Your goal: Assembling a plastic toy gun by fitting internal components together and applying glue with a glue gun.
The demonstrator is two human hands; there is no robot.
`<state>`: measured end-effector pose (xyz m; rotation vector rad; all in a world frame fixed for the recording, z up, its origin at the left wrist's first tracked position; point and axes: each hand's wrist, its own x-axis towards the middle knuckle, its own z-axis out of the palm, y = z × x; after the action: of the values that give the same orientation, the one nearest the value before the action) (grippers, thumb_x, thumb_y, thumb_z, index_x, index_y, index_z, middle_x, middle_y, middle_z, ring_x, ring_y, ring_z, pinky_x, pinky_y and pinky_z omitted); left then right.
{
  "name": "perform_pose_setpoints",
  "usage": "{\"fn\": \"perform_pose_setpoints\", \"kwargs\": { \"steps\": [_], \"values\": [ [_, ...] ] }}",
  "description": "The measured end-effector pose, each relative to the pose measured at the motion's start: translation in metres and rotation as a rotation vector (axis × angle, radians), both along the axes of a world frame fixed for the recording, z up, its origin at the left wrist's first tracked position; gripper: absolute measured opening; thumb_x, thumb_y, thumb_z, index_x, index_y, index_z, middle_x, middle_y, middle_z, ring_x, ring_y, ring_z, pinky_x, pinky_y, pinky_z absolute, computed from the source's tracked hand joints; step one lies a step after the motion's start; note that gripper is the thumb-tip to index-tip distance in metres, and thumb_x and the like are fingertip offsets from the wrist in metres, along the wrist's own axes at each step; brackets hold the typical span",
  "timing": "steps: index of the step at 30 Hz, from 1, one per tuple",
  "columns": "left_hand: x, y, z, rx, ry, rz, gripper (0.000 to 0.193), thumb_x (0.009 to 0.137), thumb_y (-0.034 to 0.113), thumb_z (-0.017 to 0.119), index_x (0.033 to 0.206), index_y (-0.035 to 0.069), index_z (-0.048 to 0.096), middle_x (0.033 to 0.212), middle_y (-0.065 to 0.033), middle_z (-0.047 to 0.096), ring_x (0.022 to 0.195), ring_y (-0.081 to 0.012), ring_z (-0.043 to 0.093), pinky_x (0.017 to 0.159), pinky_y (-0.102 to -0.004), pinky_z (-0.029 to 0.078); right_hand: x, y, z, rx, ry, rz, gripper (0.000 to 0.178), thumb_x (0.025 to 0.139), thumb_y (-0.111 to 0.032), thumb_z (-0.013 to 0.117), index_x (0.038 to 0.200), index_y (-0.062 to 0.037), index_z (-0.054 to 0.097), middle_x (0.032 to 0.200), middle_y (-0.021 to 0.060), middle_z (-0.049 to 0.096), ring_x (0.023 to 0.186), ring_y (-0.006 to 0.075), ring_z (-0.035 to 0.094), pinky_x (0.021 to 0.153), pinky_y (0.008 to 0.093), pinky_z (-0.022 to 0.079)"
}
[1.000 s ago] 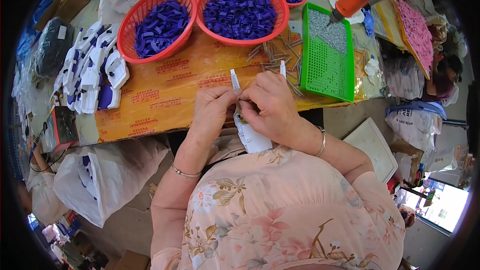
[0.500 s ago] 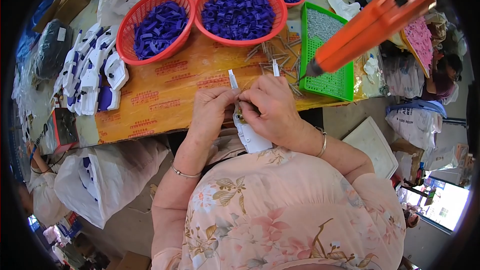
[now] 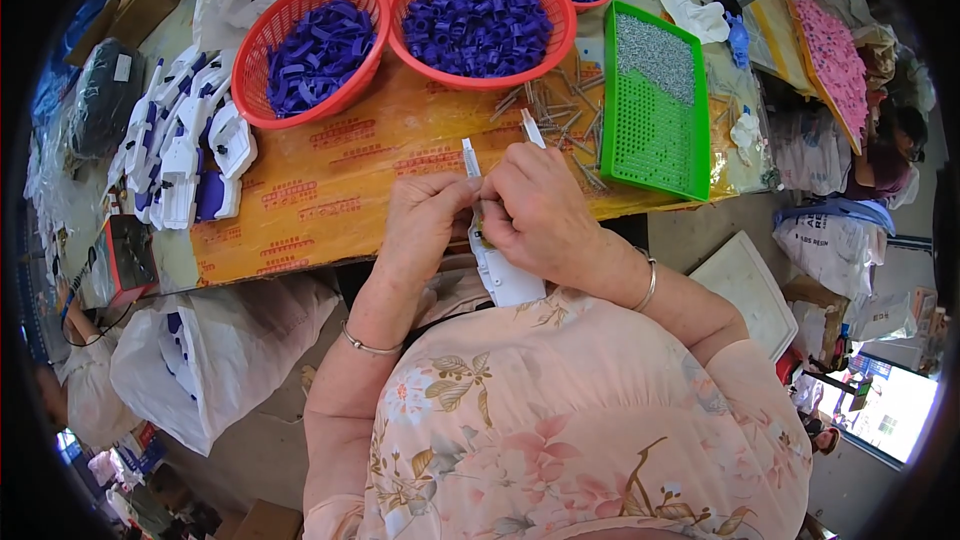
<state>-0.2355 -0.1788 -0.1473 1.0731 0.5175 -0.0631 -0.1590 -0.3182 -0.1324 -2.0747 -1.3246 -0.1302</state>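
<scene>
While the fingers (image 3: 458,193) hold it, the white part (image 3: 508,278) extends beneath them.

The blouse (image 3: 600,380) was pale peach, printed with pink flowers (image 3: 545,448), a white flower (image 3: 408,397) and brown-gold leaves (image 3: 453,370). The left bangle (image 3: 372,349) and the right bangle (image 3: 652,282) were slim, curved, silver-coloured bands.

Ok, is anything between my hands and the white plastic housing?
Nothing visible: your left hand and right hand are both on the white plastic housing, though the spot where their fingers meet is hidden.
</scene>
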Motion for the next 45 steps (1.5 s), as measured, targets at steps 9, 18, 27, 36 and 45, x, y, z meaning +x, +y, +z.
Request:
{"fn": "perform_pose_setpoints", "kwargs": {
  "steps": [9,18,27,36,45],
  "values": [
    [-0.001,0.0,-0.001,0.028,-0.007,-0.018,0.019,0.087,0.011,0.056,0.085,-0.003,0.067,0.071,-0.0039,0.063,0.055,-0.0078,0.056,0.048,-0.0187,0.044,0.004,-0.009,0.015,0.002,0.071,0.031,0.012,0.068,-0.007,0.064,0.076,-0.0068,0.055,0.076,0.0079,0.049,0.074,0.0272,0.05,0.065,0.0392,0.036],
    [0.0,0.0,0.001,-0.009,0.013,0.009,0.019,0.087,0.012,0.056,0.081,-0.002,0.066,0.07,-0.0039,0.062,0.056,-0.0085,0.057,0.049,-0.0205,0.046,-0.001,-0.005,0.011,0.01,-0.085,0.021,0.011,0.066,-0.01,0.067,0.072,-0.0084,0.058,0.074,0.0052,0.049,0.073,0.024,0.051,0.067,0.0388,0.036],
    [-0.001,0.003,-0.005,-0.009,-0.001,-0.031,0.019,0.087,0.011,0.055,0.086,-0.003,0.066,0.075,-0.0068,0.065,0.059,-0.0117,0.062,0.052,-0.0216,0.05,-0.001,-0.002,0.01,-0.007,0.079,-0.02,0.01,0.065,-0.01,0.065,0.07,-0.0078,0.057,0.074,0.0071,0.051,0.074,0.0263,0.052,0.064,0.04,0.037],
    [0.0,0.001,0.0,0.005,0.001,-0.024,0.018,0.087,0.01,0.055,0.086,-0.003,0.067,0.071,-0.0051,0.064,0.058,-0.01,0.06,0.051,-0.0201,0.048,0.001,0.002,0.005,-0.073,0.004,0.007,0.014,0.067,-0.01,0.061,0.074,-0.004,0.052,0.076,0.0116,0.049,0.076,0.0294,0.05,0.067,0.0412,0.037],
    [-0.001,-0.001,-0.002,0.088,-0.034,-0.035,0.016,0.086,0.01,0.057,0.083,-0.002,0.068,0.067,-0.0024,0.061,0.054,-0.0066,0.054,0.049,-0.0189,0.043,0.007,-0.002,-0.001,-0.098,0.091,0.062,0.015,0.068,-0.01,0.06,0.077,-0.0037,0.05,0.077,0.0129,0.049,0.076,0.03,0.05,0.067,0.0415,0.037]
  ]
}}
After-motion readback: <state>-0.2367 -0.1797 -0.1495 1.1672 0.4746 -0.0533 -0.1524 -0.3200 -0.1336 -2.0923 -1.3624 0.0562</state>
